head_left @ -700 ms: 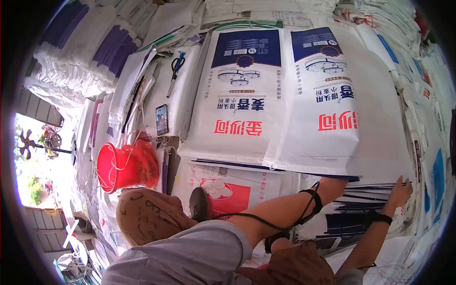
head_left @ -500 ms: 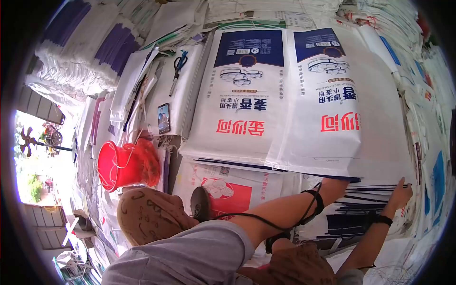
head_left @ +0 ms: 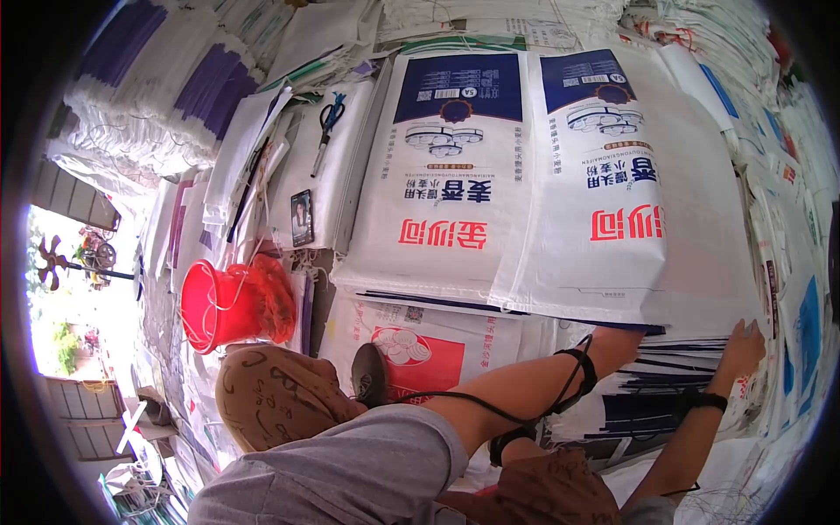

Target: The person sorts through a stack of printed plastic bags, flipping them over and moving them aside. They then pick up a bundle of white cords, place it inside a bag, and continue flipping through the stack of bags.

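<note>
My left hand (head_left: 619,345) reaches in beneath the lower edge of a white printed woven sack (head_left: 577,271); its fingers are hidden under the sack. This sack lies on top of a stack, beside another printed sack (head_left: 437,254) with the same dark blue panel and red lettering. My right hand (head_left: 744,350) is at the right end of the layered sack edges (head_left: 674,359), near the stack's lower right corner. Its visible fingertips point up and stand slightly apart, with nothing seen between them.
Left of the stack lie scissors (head_left: 332,114), a pen (head_left: 320,156) and a phone (head_left: 302,217) on white sacks. A red bucket (head_left: 199,306) stands nearby with red netting (head_left: 271,297). More sack bundles (head_left: 149,70) surround the place. My shoe (head_left: 369,372) is beside a red-printed sack (head_left: 437,363).
My right hand has shifted slightly and its fingertips now show more apart. My left hand and the sacks stay almost the same. The phone's screen picture has changed.
</note>
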A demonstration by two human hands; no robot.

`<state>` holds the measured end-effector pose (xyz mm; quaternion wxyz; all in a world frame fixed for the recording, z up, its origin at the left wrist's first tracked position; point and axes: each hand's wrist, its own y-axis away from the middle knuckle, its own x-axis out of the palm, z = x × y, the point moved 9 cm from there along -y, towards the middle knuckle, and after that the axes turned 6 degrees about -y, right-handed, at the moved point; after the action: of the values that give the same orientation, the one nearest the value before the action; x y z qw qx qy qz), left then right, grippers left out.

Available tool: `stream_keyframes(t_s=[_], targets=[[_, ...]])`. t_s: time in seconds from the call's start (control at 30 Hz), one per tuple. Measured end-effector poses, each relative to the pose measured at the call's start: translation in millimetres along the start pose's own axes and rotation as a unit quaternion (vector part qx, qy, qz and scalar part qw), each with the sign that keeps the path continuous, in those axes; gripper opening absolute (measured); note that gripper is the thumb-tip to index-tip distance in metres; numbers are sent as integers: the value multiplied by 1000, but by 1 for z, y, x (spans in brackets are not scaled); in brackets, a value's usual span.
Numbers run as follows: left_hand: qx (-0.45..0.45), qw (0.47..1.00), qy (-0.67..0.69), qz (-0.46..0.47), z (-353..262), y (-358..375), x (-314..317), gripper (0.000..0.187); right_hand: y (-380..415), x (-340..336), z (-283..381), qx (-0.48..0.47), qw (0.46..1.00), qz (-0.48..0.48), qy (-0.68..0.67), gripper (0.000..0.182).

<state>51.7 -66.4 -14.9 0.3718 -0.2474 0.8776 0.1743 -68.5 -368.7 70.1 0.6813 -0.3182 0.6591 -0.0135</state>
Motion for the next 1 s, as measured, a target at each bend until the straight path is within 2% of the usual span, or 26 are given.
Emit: stream_keyframes(t_s=[0.1, 0.17, 0.27, 0.3, 0.33, 0.37, 0.4, 0.43, 0.47, 0.5, 0.53, 0.57, 0.6, 0.63, 0.67, 0.7, 0.73, 0.77, 0.83, 0.87, 0.93, 0.97, 1.0], targets=[[-7, 999, 30, 15, 2, 0, 2, 41, -7, -1, 15, -22, 999, 38, 10, 51], [-6, 1000, 12, 4, 0, 1, -1, 41, -10, -4, 2, 89, 994, 67, 22, 55], [-2, 999, -53, 11, 10, -10, 32, 43, -82, 177, -105, 6, 993, 28, -117, 56], [-1, 997, -47, 60, 12, -12, 36, 45, -80, 170, -72, -146, 989, 7, 1, 46], [30, 996, -82, -14, 10, -10, 35, 47, -70, 161, -40, -287, 948, -55, 125, 37], [33, 995, -84, 31, 9, -9, 39, 51, -63, 95, -6, -156, 985, -9, -71, 32], [30, 992, -112, 49, 7, -9, 36, 52, -46, 22, 31, -20, 962, -18, -273, 27], [31, 995, -91, 36, 3, -7, 31, 53, -30, -21, 70, -114, 944, -119, -287, 23], [33, 995, -99, 10, -2, -4, 18, 55, -6, -70, 116, -185, 899, -152, -366, 18], [40, 990, -129, 35, -3, -3, 19, 60, 15, -106, 159, -236, 859, -97, -443, 13], [55, 990, -128, 37, -6, -3, 18, 60, 41, -137, 200, -327, 851, -73, -404, 13], [65, 983, -172, 1, -9, -4, 11, 61, 62, -145, 228, -366, 823, 10, -434, 16], [72, 973, -215, -38, -14, -4, 6, 63, 87, -157, 249, -388, 786, -2, -482, 20], [94, 988, -120, -23, 9, -16, 51, 65, 109, -165, 265, -415, 757, 17, -504, 23], [56, 997, -17, 48, 5, -14, 38, 67, 133, -158, 285, -454, 745, 100, -478, 25], [38, 996, 19, 82, 4, -10, 35, 67, 155, -163, 296, -491, 701, 119, -504, 23], [39, 996, -31, 76, 2, -8, 32, 68, 175, -166, 303, -526, 653, 138, -527, 21], [38, 994, -64, 75, 0, -6, 29, 69, 193, -160, 309, -545, 640, 176, -512, 19], [38, 991, -105, 67, 0, -3, 23, 70, 222, -144, 317, -578, 631, 256, -450, 14], [33, 991, -113, 70, 1, -2, 22, 71, 219, -140, 313, -570, 641, 255, -446, 14], [29, 989, -116, 82, 0, -4, 24, 72, 207, -136, 301, -510, 606, 361, -492, 10], [26, 989, -114, 90, 0, -4, 26, 73, 180, -139, 285, -444, 613, 340, -559, 15], [21, 989, -110, 99, 2, -5, 27, 74, 151, -128, 264, -381, 656, 280, -587, 17]])
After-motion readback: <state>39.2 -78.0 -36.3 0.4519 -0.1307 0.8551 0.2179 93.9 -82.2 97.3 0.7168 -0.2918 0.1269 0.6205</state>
